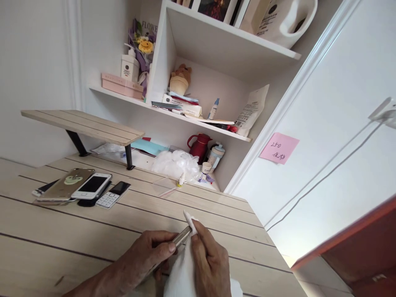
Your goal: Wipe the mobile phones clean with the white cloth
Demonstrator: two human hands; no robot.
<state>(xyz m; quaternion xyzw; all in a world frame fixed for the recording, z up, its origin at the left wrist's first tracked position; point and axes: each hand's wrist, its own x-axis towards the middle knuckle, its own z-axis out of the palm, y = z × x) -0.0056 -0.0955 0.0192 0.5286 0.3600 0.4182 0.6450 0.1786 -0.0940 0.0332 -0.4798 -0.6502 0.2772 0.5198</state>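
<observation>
My left hand (154, 249) grips a phone (182, 236) that I see edge-on, its slim metallic side turned up and its faces mostly hidden. With pinched fingers, my right hand (210, 260) presses a white cloth (181, 272) around the phone's far end. One corner of the cloth sticks up past the fingertips, and the rest hangs down beneath the hands. Both hands are low over the front of the wooden table (247, 243).
Several phones lie left on the table, among them a white touchscreen phone (92, 185) and a keypad phone (114, 194). Behind stand a small raised shelf (83, 126), a little bottle (180, 180), a clear plastic bag (176, 165) and a red jug (199, 147).
</observation>
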